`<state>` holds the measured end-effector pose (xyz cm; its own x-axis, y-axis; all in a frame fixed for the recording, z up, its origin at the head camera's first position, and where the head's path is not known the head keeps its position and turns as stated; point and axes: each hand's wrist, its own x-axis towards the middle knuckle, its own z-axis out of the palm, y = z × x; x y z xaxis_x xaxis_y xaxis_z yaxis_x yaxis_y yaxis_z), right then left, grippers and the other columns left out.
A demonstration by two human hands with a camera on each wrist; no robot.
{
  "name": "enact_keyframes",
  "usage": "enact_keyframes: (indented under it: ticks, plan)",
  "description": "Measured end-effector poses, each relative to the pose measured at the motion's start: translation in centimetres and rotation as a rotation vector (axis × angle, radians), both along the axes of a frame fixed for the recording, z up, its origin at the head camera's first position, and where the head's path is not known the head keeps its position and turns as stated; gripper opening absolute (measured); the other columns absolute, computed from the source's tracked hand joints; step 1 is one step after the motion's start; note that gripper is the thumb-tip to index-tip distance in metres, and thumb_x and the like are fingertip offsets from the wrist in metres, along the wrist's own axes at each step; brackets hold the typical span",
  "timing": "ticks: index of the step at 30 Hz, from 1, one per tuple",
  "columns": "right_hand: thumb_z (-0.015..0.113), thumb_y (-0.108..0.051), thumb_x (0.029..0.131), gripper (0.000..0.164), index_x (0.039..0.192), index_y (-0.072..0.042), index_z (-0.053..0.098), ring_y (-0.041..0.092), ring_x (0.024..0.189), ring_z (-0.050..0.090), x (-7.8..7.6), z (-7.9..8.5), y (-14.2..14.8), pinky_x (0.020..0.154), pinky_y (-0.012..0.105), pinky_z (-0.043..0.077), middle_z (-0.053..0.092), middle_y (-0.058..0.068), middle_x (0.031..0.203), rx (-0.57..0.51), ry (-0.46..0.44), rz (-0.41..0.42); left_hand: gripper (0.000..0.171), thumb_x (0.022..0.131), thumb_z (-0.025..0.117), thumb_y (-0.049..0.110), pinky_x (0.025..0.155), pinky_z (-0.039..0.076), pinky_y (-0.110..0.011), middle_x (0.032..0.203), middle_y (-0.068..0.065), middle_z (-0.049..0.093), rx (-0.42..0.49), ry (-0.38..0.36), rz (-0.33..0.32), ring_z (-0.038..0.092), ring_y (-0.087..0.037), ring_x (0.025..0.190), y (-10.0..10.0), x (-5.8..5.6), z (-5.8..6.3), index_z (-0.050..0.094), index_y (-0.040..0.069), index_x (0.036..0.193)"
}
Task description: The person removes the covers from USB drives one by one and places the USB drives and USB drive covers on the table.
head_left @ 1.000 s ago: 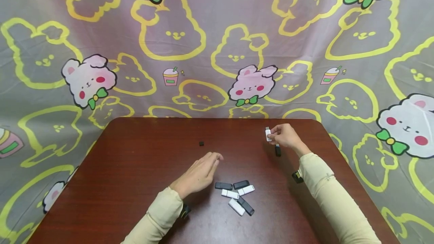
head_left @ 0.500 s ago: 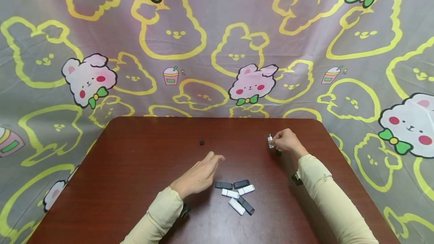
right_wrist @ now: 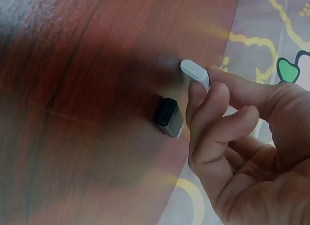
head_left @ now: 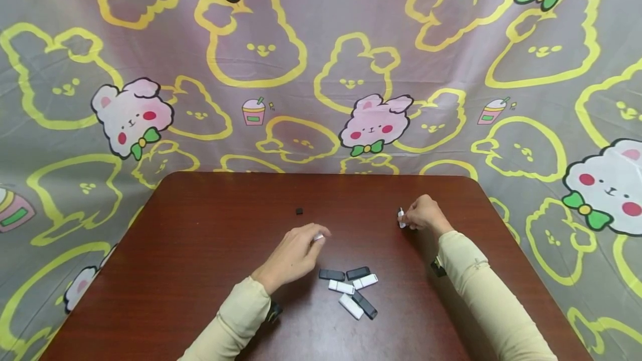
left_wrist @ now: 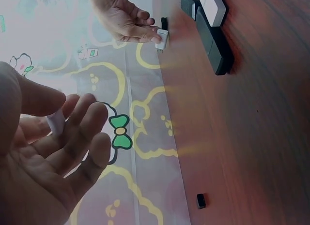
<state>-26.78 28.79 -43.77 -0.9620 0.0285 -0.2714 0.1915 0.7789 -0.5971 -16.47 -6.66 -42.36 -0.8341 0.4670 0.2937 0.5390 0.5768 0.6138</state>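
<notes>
My right hand (head_left: 423,213) pinches a white USB stick (right_wrist: 194,71) between thumb and fingertips at the far right of the table. Its metal plug shows in the left wrist view. Right beside it, a black USB stick (right_wrist: 168,116) with a bare metal plug lies on the table. My left hand (head_left: 296,249), raised over the table's middle, pinches a small white cap (left_wrist: 55,122) between thumb and fingers, its other fingers loosely bent. The fingers mostly cover that cap in the head view.
Several capped USB sticks, such as a black one (head_left: 332,275) and a white one (head_left: 350,306), lie grouped on the brown table (head_left: 210,272) near the left hand. A small black cap (head_left: 299,211) lies farther back. A patterned curtain (head_left: 296,93) hangs behind the table.
My right hand has brought the white USB stick down and slightly nearer, beside the black one, tilting it on the way. The left hand has turned slightly, and its white cap now shows.
</notes>
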Motion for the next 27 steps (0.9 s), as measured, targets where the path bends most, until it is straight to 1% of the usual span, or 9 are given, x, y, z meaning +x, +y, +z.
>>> enact_keyframes:
  ticks: [5, 7, 9, 12, 15, 19, 20, 22, 27]
  plan:
    - [0.079, -0.02, 0.083, 0.021, 0.076, 0.0, 0.077, 0.01, 0.051, 0.064, 0.3, 0.1, 0.0, 0.052, 0.026, 0.053, 0.065, -0.005, 0.051, 0.028, 0.015, 0.004, 0.009, 0.1, 0.06, 0.012, 0.059, 0.045, -0.019, 0.083, 0.004, 0.069, 0.024, 0.008, 0.006, 0.051, -0.002, 0.064, -0.1, -0.1, -0.1, 0.067, 0.014, 0.106]
    - [0.08, -0.02, 0.083, 0.02, 0.075, -0.001, 0.076, 0.01, 0.051, 0.064, 0.4, 0.2, 0.0, 0.052, 0.027, 0.054, 0.065, -0.005, 0.051, 0.037, 0.019, -0.007, 0.008, 0.099, 0.06, 0.01, 0.059, 0.045, -0.019, 0.082, 0.003, 0.069, 0.026, 0.015, 0.002, 0.051, -0.003, 0.062, -0.1, -0.1, -0.2, 0.064, 0.013, 0.105]
    - [0.08, -0.019, 0.082, 0.02, 0.074, -0.001, 0.075, 0.009, 0.05, 0.064, 0.4, 0.2, 0.1, 0.052, 0.027, 0.055, 0.065, -0.004, 0.052, 0.046, 0.026, -0.013, 0.008, 0.099, 0.06, 0.01, 0.061, 0.045, -0.019, 0.088, 0.003, 0.072, 0.023, 0.017, 0.0, 0.053, -0.003, 0.064, -0.1, -0.1, -0.3, 0.062, 0.013, 0.107]
    - [0.079, -0.016, 0.082, 0.02, 0.072, 0.0, 0.074, 0.01, 0.049, 0.064, 0.5, 0.2, 0.2, 0.051, 0.026, 0.054, 0.065, -0.003, 0.052, 0.055, 0.041, -0.015, 0.011, 0.101, 0.059, 0.011, 0.066, 0.048, -0.02, 0.104, 0.001, 0.077, 0.019, 0.012, 0.002, 0.061, -0.004, 0.072, -0.1, -0.2, -0.4, 0.058, 0.014, 0.111]
    - [0.079, -0.015, 0.082, 0.019, 0.073, 0.001, 0.073, 0.009, 0.048, 0.062, 0.6, 0.2, 0.3, 0.05, 0.026, 0.053, 0.065, -0.002, 0.053, 0.067, 0.065, -0.016, 0.014, 0.102, 0.059, 0.015, 0.072, 0.051, -0.023, 0.116, 0.002, 0.076, 0.009, 0.003, 0.011, 0.067, -0.006, 0.083, -0.1, -0.2, -0.4, 0.055, 0.015, 0.115]
    - [0.079, -0.018, 0.083, 0.018, 0.076, -0.003, 0.072, 0.013, 0.05, 0.06, 0.9, 0.4, 0.3, 0.048, 0.029, 0.049, 0.066, 0.002, 0.057, 0.111, 0.091, -0.039, 0.015, 0.102, 0.06, 0.015, 0.077, 0.055, -0.028, 0.115, -0.002, 0.075, 0.017, 0.008, 0.018, 0.069, -0.01, 0.089, 0.0, -0.1, -0.3, 0.057, 0.012, 0.117]
    - [0.079, -0.019, 0.083, 0.019, 0.076, -0.004, 0.072, 0.015, 0.052, 0.059, 1.0, 0.5, 0.3, 0.048, 0.029, 0.047, 0.065, 0.002, 0.059, 0.127, 0.099, -0.044, 0.015, 0.102, 0.06, 0.015, 0.077, 0.055, -0.029, 0.113, -0.003, 0.075, 0.019, 0.017, 0.021, 0.068, -0.01, 0.088, 0.0, -0.1, -0.3, 0.058, 0.011, 0.117]
    - [0.08, -0.022, 0.084, 0.02, 0.076, -0.006, 0.072, 0.019, 0.058, 0.058, 1.1, 0.6, 0.2, 0.049, 0.031, 0.044, 0.066, 0.003, 0.064, 0.159, 0.107, -0.053, 0.014, 0.1, 0.063, 0.013, 0.077, 0.054, -0.029, 0.106, -0.002, 0.073, 0.028, 0.066, 0.026, 0.066, -0.011, 0.088, 0.0, -0.2, -0.3, 0.061, 0.009, 0.114]
    - [0.083, -0.031, 0.081, 0.027, 0.077, -0.008, 0.069, 0.022, 0.067, 0.056, 1.4, 0.4, 0.0, 0.052, 0.032, 0.042, 0.065, 0.004, 0.072, 0.204, 0.136, -0.042, 0.011, 0.092, 0.072, 0.009, 0.076, 0.05, -0.028, 0.095, 0.001, 0.065, 0.046, 0.24, 0.047, 0.057, -0.012, 0.087, -0.1, -0.5, -0.6, 0.068, 0.009, 0.102]
